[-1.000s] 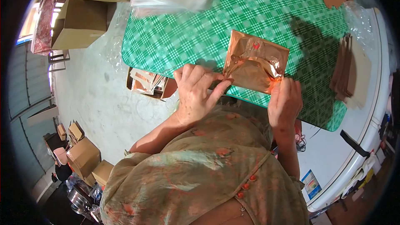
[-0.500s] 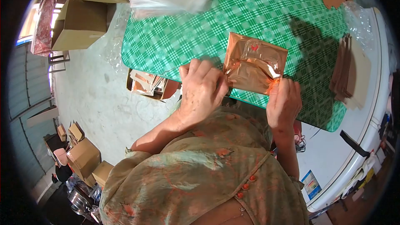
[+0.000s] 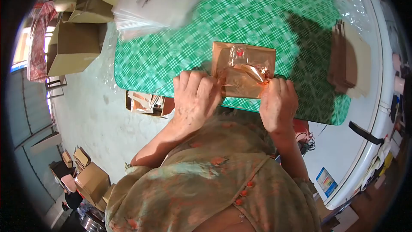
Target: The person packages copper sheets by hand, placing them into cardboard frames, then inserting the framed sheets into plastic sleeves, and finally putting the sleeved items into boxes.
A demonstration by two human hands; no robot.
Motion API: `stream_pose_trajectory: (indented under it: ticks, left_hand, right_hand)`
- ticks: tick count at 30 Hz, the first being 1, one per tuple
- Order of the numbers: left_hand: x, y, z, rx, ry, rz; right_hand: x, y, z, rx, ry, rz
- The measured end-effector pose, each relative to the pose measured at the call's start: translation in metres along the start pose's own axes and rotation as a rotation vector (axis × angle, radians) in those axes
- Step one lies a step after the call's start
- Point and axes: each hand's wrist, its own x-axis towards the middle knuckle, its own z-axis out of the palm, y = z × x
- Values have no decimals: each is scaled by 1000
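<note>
A shiny copper-coloured packet [image 3: 243, 66] with a small red mark near its top lies at the near edge of the green checked tablecloth [image 3: 240, 17]. Its clear film is creased and pulled up across the lower half. My left hand [image 3: 193, 99] has its fingers closed on the packet's left edge. On the right side, my right hand [image 3: 279, 103] pinches the bunched film at the packet's lower right. Both sets of fingertips are partly hidden.
Clear plastic sleeves [image 3: 159, 0] are stacked at the back left. Brown and cream sheets [image 3: 352, 60] stand at the right on a white surface. An open box with copper pieces [image 3: 146, 103] sits below the table's left edge. Cartons [image 3: 77, 43] stand at far left.
The view has shifted, and the packet now looks more level. Both hands keep hold of it, and the film's fold has changed shape.
</note>
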Motion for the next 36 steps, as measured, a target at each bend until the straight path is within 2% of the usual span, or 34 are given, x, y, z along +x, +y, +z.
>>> stream_pose_trajectory:
  ticks: [3,8,12,20,27,36]
  left_hand:
    - [18,4,4,-169,83,172]
    - [43,2,7,-112,-385,320]
    - [44,-10,20,-47,-526,355]
    - [45,-10,20,-14,-561,354]
    - [41,-14,25,37,-513,419]
    - [42,-11,22,41,-525,409]
  right_hand:
    - [-1,0,0,4,8,1]
    - [-1,-1,-2,1,-10,15]
    - [1,0,-3,15,-25,33]
    - [4,6,1,112,0,97]
    - [3,10,6,81,78,83]
    - [-5,11,7,19,152,39]
